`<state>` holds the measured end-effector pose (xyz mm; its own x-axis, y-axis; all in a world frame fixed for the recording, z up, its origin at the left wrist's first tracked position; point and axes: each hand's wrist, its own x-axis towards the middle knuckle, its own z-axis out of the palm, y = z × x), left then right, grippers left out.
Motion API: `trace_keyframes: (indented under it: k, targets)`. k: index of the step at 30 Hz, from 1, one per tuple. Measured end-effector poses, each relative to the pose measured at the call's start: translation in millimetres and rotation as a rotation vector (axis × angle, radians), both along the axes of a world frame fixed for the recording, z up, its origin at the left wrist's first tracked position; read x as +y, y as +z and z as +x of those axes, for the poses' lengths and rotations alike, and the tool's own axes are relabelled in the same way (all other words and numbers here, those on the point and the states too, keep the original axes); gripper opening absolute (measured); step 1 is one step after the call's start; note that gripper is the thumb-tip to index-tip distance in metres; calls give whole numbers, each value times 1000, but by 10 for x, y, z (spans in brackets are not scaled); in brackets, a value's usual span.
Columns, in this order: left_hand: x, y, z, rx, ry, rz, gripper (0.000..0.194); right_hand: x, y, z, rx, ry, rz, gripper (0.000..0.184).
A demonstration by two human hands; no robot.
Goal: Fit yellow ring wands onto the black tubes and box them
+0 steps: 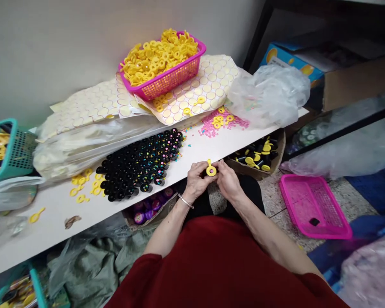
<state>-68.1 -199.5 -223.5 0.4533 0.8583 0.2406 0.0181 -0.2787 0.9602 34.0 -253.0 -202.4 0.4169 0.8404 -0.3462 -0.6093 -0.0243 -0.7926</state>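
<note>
My left hand and my right hand meet just below the front edge of the white table. Both pinch one small yellow ring-shaped cap between their fingertips. A silver bangle sits on my left wrist. Just left of my hands on the table stands a dense cluster of small black cups, many holding coloured beads. Loose yellow caps lie beside that cluster.
A pink basket heaped with yellow caps rests on sticker sheets at the back. Pink beads and a clear plastic bag lie to the right. A teal basket stands far left; an empty pink basket and a cardboard box of finished pieces sit on the floor.
</note>
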Motion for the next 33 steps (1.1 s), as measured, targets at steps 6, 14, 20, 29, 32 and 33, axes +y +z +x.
trace_keyframes:
  k: [6, 14, 20, 29, 32, 33]
  targets:
    - [-223, 106, 13, -97, -291, 36, 38, -345, -2, 267, 108, 132, -105, 35]
    - [-298, 206, 7, 105, -515, 32, 42, -548, -54, 439, 72, 362, -13, 45]
    - [-332, 207, 23, 200, -520, 64, 31, -600, -20, 577, -62, 569, -58, 41]
    - [-367, 98, 26, 220, -599, 211, 23, -542, 47, 633, -123, 754, -78, 46]
    - [-363, 97, 5, 205, -605, 235, 21, -560, 24, 623, -125, 820, -85, 45]
    - [-359, 96, 1, 206, -628, 246, 21, -574, 7, 616, -128, 819, -80, 45]
